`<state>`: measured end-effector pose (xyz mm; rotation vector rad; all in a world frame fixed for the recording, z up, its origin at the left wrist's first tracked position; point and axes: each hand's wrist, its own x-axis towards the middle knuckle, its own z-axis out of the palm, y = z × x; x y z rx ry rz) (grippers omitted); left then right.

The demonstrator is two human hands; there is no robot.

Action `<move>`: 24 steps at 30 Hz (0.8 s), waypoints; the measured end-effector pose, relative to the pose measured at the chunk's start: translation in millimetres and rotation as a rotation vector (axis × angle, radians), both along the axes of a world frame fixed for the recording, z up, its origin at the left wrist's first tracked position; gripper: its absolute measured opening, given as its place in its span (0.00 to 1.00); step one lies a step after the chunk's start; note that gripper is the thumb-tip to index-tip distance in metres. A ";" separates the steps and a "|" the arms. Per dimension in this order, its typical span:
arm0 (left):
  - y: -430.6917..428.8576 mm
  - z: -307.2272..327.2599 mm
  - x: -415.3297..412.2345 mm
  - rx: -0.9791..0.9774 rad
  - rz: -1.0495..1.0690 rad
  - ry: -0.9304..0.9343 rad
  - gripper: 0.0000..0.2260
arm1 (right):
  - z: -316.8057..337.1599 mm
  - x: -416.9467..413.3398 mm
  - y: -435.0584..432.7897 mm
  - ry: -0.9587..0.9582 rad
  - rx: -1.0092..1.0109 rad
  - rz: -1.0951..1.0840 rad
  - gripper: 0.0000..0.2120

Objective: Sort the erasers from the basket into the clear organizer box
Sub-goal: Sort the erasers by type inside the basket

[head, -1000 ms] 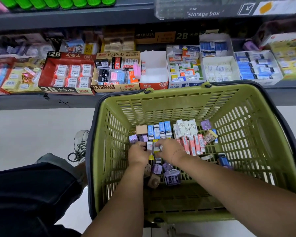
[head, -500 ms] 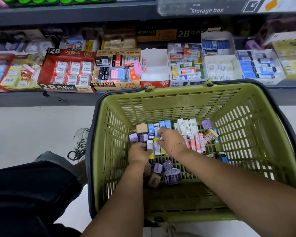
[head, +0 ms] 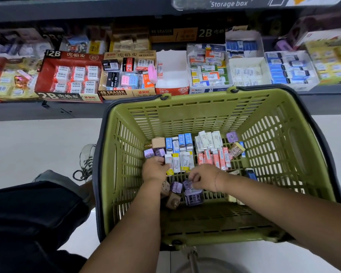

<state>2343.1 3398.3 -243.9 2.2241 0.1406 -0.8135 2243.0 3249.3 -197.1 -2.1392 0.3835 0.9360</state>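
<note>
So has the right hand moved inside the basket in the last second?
Yes. The right hand has pulled back toward the person, away from the row of blue erasers at the far wall, and now sits over the purple erasers.

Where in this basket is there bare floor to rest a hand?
The near strip of the basket floor, behind both wrists, is bare. So is the right side past the red erasers. The far middle is packed, and purple erasers crowd under the right hand.
</note>
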 end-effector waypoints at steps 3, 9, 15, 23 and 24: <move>3.4 2.2 -0.9 0.021 -0.007 -0.020 0.13 | 1.3 -14.4 -4.4 0.101 0.024 0.082 0.16; 8.0 30.5 5.1 0.156 -0.218 -0.234 0.14 | 24.3 -17.4 -75.2 0.229 0.017 0.050 0.12; -55.2 62.7 -27.2 -0.163 -0.614 0.281 0.13 | 25.8 -36.2 -105.0 0.356 -0.102 0.270 0.20; -93.6 45.0 -91.6 0.072 -1.322 -0.077 0.28 | -1.6 -63.0 -95.5 0.363 -0.242 0.294 0.30; -93.6 44.4 -91.4 0.125 -1.377 -0.146 0.29 | -3.7 -64.9 -94.8 0.354 -0.249 0.281 0.32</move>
